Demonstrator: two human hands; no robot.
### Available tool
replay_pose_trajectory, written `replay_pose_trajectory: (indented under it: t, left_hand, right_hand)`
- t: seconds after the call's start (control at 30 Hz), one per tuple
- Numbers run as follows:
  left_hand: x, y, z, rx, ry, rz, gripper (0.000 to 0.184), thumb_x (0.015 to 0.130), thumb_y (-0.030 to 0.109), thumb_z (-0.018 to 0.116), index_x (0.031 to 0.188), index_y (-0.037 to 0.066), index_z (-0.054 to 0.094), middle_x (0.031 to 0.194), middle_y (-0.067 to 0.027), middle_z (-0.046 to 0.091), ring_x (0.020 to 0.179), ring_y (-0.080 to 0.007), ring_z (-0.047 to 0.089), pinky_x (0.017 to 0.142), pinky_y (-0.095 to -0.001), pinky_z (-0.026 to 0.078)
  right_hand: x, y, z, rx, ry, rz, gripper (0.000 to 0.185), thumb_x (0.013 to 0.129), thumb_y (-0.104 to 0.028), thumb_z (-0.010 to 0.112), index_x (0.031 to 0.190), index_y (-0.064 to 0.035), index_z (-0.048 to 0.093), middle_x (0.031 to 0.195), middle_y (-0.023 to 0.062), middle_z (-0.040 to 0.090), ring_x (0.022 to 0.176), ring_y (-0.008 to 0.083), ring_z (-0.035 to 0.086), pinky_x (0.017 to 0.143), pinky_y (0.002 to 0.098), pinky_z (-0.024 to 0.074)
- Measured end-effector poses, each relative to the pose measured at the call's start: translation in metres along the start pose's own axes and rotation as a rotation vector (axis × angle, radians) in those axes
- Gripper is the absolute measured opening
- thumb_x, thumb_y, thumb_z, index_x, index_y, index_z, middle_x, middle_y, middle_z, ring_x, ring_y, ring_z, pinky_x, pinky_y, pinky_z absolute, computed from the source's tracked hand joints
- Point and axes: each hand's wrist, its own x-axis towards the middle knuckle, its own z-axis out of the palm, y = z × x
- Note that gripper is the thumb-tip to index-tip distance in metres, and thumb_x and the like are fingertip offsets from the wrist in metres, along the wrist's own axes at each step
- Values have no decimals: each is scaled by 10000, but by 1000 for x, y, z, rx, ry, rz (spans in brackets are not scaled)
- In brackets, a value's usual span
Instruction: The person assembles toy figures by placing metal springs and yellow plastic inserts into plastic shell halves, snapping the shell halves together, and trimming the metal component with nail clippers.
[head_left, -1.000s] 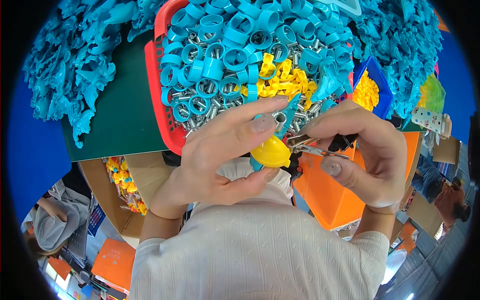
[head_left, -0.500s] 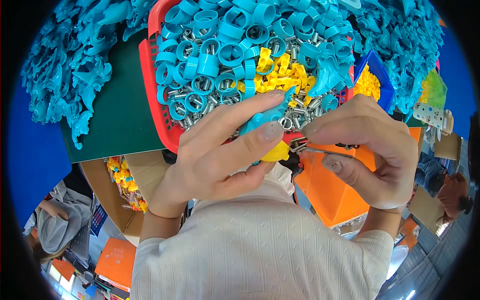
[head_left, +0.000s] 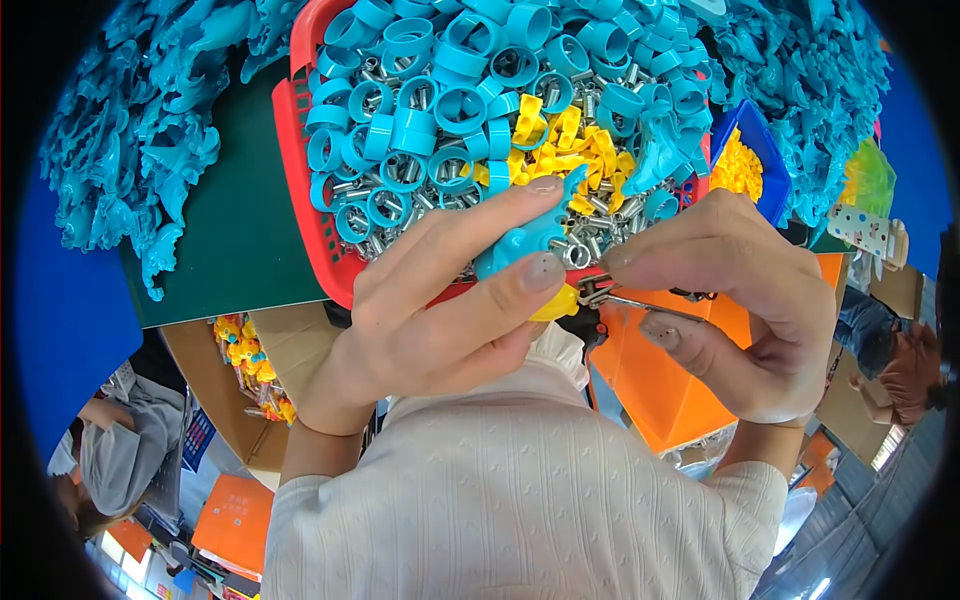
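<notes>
My left hand (head_left: 430, 300) is closed around a teal plastic figure part (head_left: 530, 238), pinched between thumb and fingers. A yellow plastic piece (head_left: 557, 303) sticks out below the thumb, against the teal part. From the right, my right hand (head_left: 740, 300) pinches a thin metal piece (head_left: 650, 306) between thumb and fingers. Its near end meets small metal links (head_left: 594, 290) beside the yellow piece; how they join is too small to tell. Under both hands stands a red basket (head_left: 290, 130) with teal rings (head_left: 460, 110), metal cylinders (head_left: 385, 207) and yellow parts (head_left: 590, 150).
Teal plastic pieces are heaped at left (head_left: 130, 130) and right (head_left: 800, 90). A blue bin (head_left: 770, 170) holds small yellow parts. Below the green table (head_left: 240, 230) are a cardboard box (head_left: 300, 350) and an orange bin (head_left: 660, 380). Other people (head_left: 130, 450) are at both sides.
The teal part has shifted and tilted slightly in my left hand. My right hand stays almost in place, still pinching the thin metal piece.
</notes>
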Motion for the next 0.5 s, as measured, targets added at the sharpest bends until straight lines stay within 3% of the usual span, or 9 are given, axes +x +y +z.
replay_pose_trajectory:
  t: [0.5]
  left_hand:
    - [-3, -2, -1, 27, -14, 9, 561, 590, -36, 680, 1112, 150, 587, 1097, -184, 571, 739, -238, 604, 607, -260, 479]
  right_hand:
    - [1, 2, 2, -7, 5, -17, 229, 618, -61, 661, 833, 12, 638, 832, 138, 650, 751, 227, 610, 657, 300, 428]
